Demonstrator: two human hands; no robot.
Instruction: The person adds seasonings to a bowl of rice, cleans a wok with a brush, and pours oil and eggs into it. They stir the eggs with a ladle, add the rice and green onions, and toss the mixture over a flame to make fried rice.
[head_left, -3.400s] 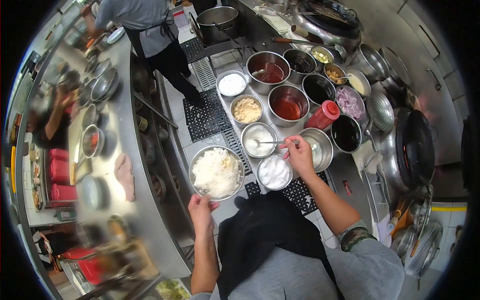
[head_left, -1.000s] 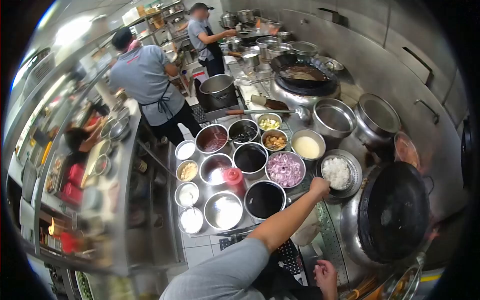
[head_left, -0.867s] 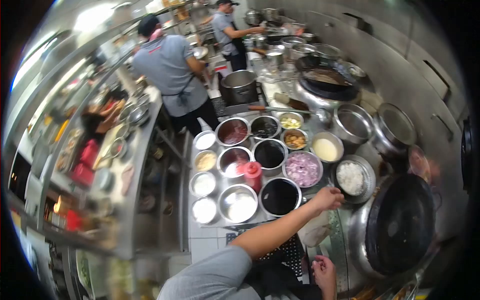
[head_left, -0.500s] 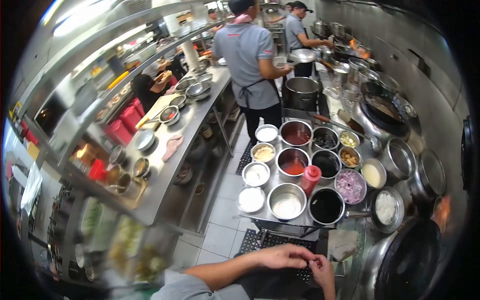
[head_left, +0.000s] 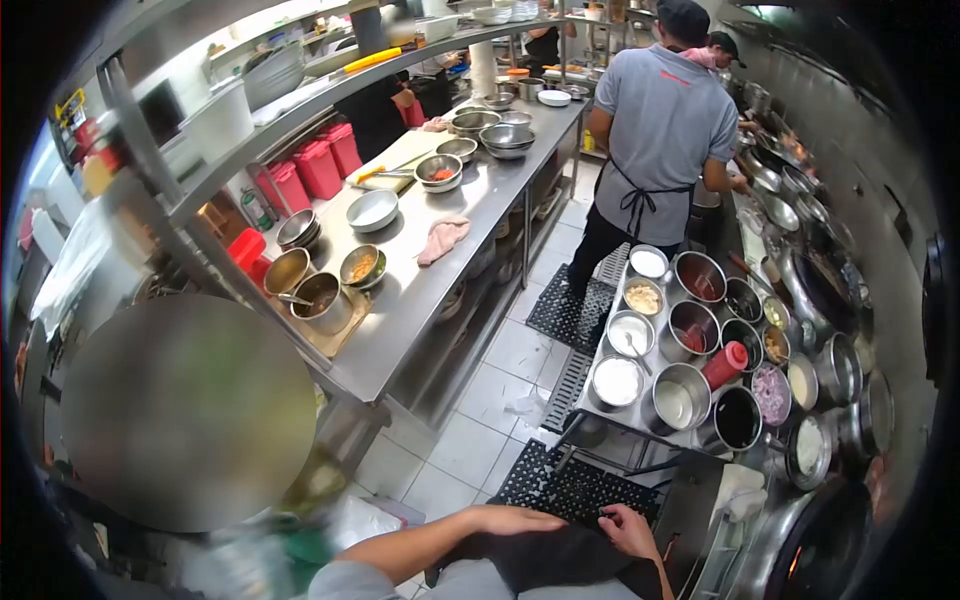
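- Well ahead of my apron and to its left, the steel counter (head_left: pixel 385 345) carries a pot with a ladle (head_left: pixel 322 308) and a pink cloth (head_left: pixel 444 241), all out of my reach.
- My left hand (head_left: pixel 515 521) lies at the apron's upper left edge. Its fingers are straight and close together, palm down, nothing seen in it. The forearm comes in low from the left, nearly level.
- The black apron (head_left: pixel 550 560) is the thing under my hands, over my lap. I judge a flat, light palm is best on it: even pressure, no bunching of the cloth, wrist loose.
- Ahead of the apron and to its right, the bowl of white stuff (head_left: pixel 617 381) stands at the near corner of the bowl table, well clear of my sleeves.
- My right hand (head_left: pixel 630 531) is by the apron's upper right edge, apart from the left. The fingers are half curled, the forearm rising steeply; I can't tell if anything small is tucked under them.
- Right of the apron, the dark wok (head_left: pixel 825 545) shows an orange glow, so I'd better mind that elbow.
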